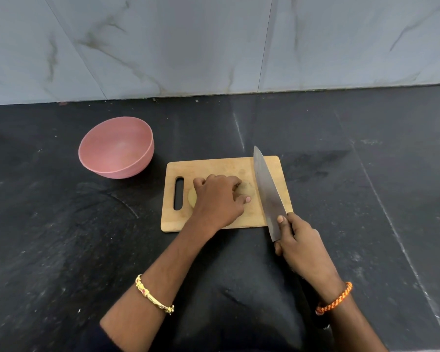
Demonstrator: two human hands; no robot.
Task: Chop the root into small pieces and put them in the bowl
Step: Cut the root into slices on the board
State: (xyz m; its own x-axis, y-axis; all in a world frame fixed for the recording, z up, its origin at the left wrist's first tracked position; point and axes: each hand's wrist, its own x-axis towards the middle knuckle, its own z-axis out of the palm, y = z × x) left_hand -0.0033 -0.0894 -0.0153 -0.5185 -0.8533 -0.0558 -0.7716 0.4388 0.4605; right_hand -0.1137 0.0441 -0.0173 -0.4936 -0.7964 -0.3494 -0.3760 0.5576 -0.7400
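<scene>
the counter (61,250) was a dark, almost black stone slab with fine pale speckling and a dull sheen. thin, lighter seams crossed it: one ran diagonally down the right side, and a shorter pale line slanted behind the middle. chalky smudges and faint curved scuffs marked its left half. behind it rose a wall (188,41) of large glossy grey-white tiles with brownish-grey marble veining, split by narrow dark grout lines, one leaning on the left and one near upright right of centre. a few crumbs lay along the joint where wall met counter. soft, even light fell from above, leaving hazy reflections on the stone.
</scene>
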